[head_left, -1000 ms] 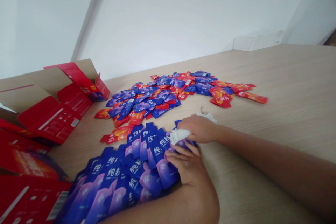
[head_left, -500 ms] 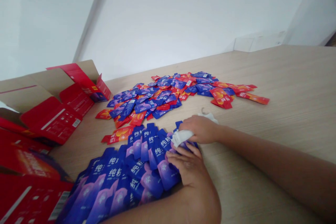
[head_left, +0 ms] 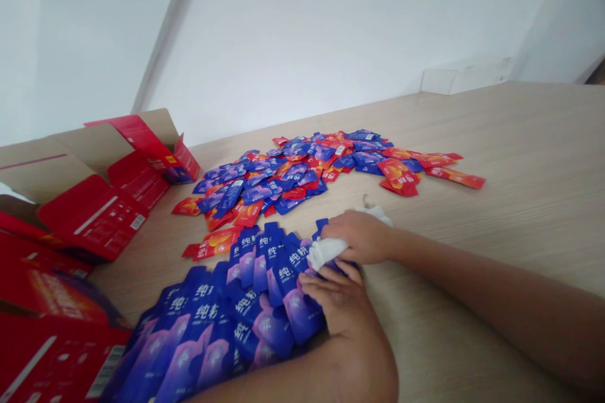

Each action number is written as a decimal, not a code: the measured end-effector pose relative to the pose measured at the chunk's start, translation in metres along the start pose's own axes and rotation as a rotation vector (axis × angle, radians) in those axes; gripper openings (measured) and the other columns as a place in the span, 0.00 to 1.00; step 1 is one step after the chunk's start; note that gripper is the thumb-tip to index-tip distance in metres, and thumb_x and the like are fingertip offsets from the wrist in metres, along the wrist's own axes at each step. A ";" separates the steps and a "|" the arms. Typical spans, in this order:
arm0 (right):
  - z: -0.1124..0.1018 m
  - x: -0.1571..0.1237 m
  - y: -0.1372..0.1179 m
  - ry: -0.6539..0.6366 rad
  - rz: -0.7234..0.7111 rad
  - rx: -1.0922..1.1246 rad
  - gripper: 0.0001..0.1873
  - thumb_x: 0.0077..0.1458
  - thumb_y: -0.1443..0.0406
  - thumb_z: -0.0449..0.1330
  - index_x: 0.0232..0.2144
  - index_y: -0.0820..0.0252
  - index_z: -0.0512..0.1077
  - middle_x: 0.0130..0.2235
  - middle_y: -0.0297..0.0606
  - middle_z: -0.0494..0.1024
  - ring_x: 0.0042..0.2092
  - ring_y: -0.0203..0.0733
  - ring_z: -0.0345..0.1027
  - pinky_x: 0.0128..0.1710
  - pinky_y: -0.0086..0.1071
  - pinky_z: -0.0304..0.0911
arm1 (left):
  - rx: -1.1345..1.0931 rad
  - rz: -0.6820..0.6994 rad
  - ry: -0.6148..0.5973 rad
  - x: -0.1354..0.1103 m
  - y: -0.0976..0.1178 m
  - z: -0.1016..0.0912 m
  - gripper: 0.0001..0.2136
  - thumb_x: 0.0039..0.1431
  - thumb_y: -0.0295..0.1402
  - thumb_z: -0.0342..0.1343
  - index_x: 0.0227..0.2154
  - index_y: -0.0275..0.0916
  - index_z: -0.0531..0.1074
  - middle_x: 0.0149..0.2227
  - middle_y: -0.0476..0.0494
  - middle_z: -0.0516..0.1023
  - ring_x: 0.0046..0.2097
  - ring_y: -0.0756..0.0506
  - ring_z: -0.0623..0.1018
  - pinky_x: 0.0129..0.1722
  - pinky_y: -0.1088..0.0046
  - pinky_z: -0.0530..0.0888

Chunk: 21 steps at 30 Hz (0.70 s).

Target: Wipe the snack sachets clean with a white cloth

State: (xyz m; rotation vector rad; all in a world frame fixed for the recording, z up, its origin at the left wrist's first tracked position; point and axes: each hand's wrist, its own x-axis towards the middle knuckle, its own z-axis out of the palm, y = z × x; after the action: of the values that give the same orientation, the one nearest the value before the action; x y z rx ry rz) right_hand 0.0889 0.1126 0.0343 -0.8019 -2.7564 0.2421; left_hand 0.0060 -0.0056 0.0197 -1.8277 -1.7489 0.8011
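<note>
Right hand [head_left: 360, 236] closed around white cloth [head_left: 326, 249], left hand [head_left: 336, 303] fingers pressing near-left fan of blue sachets [head_left: 246, 308] on table [head_left: 496, 157]; risk: wiping drag could scatter the overlapped row.

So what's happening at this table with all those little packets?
A person has a fanned row of blue packets laid out on the wooden table. The right hand grips a white cloth at the row's end, while the left hand presses down on the nearest packets. Farther back lies a loose pile of mixed red and blue packets, and open red boxes sit to the left.
</note>
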 end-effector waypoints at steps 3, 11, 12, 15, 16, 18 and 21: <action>0.003 0.001 0.003 -0.010 0.076 -0.060 0.14 0.49 0.61 0.57 0.40 0.57 0.67 0.37 0.39 0.74 0.38 0.46 0.67 0.38 0.34 0.54 | -0.003 -0.002 0.000 -0.001 0.000 0.000 0.25 0.57 0.19 0.38 0.58 0.36 0.57 0.50 0.18 0.68 0.46 0.30 0.73 0.40 0.46 0.71; -0.001 -0.001 0.011 0.063 0.154 -0.070 0.15 0.50 0.62 0.56 0.42 0.59 0.67 0.39 0.41 0.74 0.42 0.46 0.66 0.40 0.35 0.54 | -0.021 -0.021 0.006 -0.001 0.000 0.000 0.24 0.57 0.20 0.41 0.57 0.36 0.58 0.51 0.18 0.67 0.47 0.31 0.73 0.42 0.45 0.71; -0.002 -0.001 0.008 0.068 0.108 -0.045 0.15 0.49 0.62 0.56 0.42 0.59 0.68 0.39 0.41 0.74 0.42 0.46 0.66 0.41 0.35 0.54 | -0.028 -0.018 0.012 -0.001 0.000 0.000 0.24 0.57 0.20 0.41 0.57 0.35 0.59 0.51 0.18 0.67 0.47 0.30 0.73 0.42 0.45 0.70; -0.004 0.000 0.001 0.006 -0.001 0.007 0.13 0.49 0.61 0.57 0.39 0.58 0.69 0.37 0.38 0.74 0.39 0.45 0.67 0.40 0.35 0.55 | -0.042 -0.003 0.028 -0.003 -0.001 -0.001 0.23 0.57 0.20 0.41 0.57 0.35 0.60 0.50 0.20 0.69 0.46 0.30 0.73 0.41 0.44 0.70; -0.004 0.001 0.001 -0.019 -0.003 0.005 0.13 0.49 0.61 0.57 0.39 0.57 0.69 0.37 0.38 0.74 0.39 0.44 0.67 0.39 0.34 0.55 | -0.037 -0.003 0.027 -0.003 -0.001 -0.001 0.24 0.57 0.20 0.41 0.57 0.35 0.59 0.50 0.20 0.69 0.46 0.30 0.73 0.41 0.44 0.70; -0.003 0.001 0.003 -0.042 0.062 -0.031 0.13 0.50 0.61 0.57 0.40 0.57 0.68 0.38 0.39 0.74 0.39 0.45 0.67 0.39 0.34 0.55 | -0.021 -0.006 0.015 -0.003 -0.002 -0.002 0.24 0.57 0.19 0.40 0.57 0.35 0.58 0.50 0.19 0.68 0.46 0.30 0.73 0.41 0.46 0.71; -0.001 0.001 0.011 -0.042 0.202 -0.102 0.15 0.50 0.62 0.57 0.41 0.58 0.68 0.40 0.42 0.74 0.41 0.46 0.67 0.39 0.34 0.55 | -0.002 -0.010 0.002 -0.002 -0.002 -0.002 0.25 0.57 0.19 0.39 0.58 0.35 0.57 0.51 0.17 0.67 0.46 0.31 0.73 0.41 0.47 0.71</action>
State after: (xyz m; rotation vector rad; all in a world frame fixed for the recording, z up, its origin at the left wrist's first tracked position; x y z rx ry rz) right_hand 0.0937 0.1227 0.0324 -1.1155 -2.7452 0.1582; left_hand 0.0057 -0.0070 0.0224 -1.8188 -1.7570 0.7929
